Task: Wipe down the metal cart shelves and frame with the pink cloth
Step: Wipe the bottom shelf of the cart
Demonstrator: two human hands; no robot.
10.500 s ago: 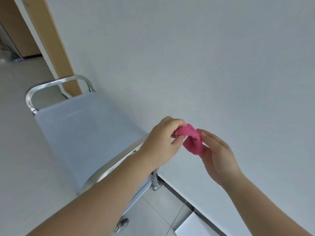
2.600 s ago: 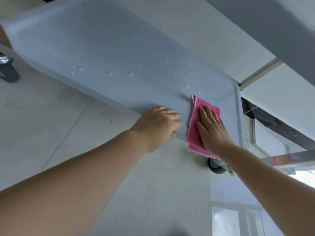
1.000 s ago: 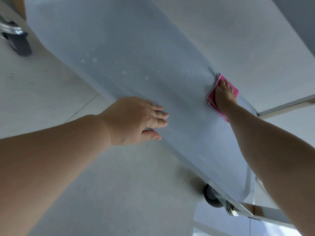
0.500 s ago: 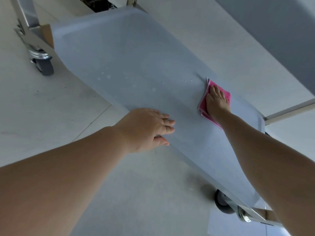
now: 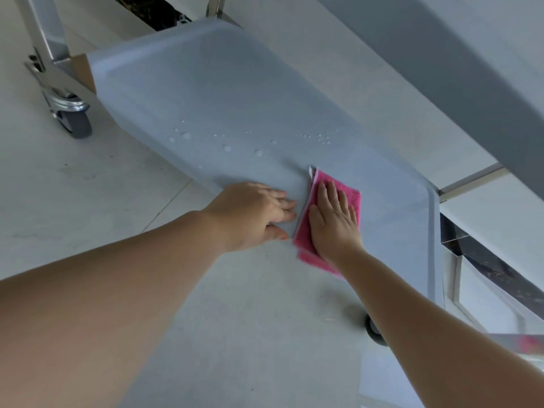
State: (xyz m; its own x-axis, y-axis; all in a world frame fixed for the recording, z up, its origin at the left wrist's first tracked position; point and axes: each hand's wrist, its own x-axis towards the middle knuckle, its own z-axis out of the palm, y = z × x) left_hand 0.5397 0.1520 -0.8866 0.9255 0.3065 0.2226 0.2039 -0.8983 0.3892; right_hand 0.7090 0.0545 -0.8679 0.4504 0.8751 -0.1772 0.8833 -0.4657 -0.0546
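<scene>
The right hand (image 5: 332, 222) is pressing flat on the pink cloth (image 5: 351, 197), fingers straight and spread a little, so its grip is open, not curled round the fabric. The cloth is a folded, fuzzy rectangle with a pale hem showing along its 9 o'clock side. It is lying on the lower shelf (image 5: 235, 92) of the metal cart, towards the shelf's near right end, with its near corner hanging over the edge.

Just beside it at 9 o'clock, the left hand (image 5: 253, 213) is resting on the same shelf. Its fingers are lying straight on the sheet and the thumb is sitting at the near lip; that grip is open too and is holding nothing. The fingertips are almost touching the cloth's hem.

The shelf is a smooth, matte grey tray with rounded corners and a shallow raised rim. A scatter of round water droplets (image 5: 226, 147) is beading on it at 11 o'clock from the cloth, running in a loose band across the sheet.

Out at 9 o'clock from the droplets, a grey rubber caster (image 5: 75, 122) in a shiny steel fork is standing under a bright metal upright (image 5: 44, 28). A second dark caster (image 5: 374, 334) is peeking out beside the right forearm. The flat underside of the upper shelf (image 5: 441, 54) is slanting across at 1 o'clock. Pale floor tiles (image 5: 88, 201) with thin joints are spreading beneath.
</scene>
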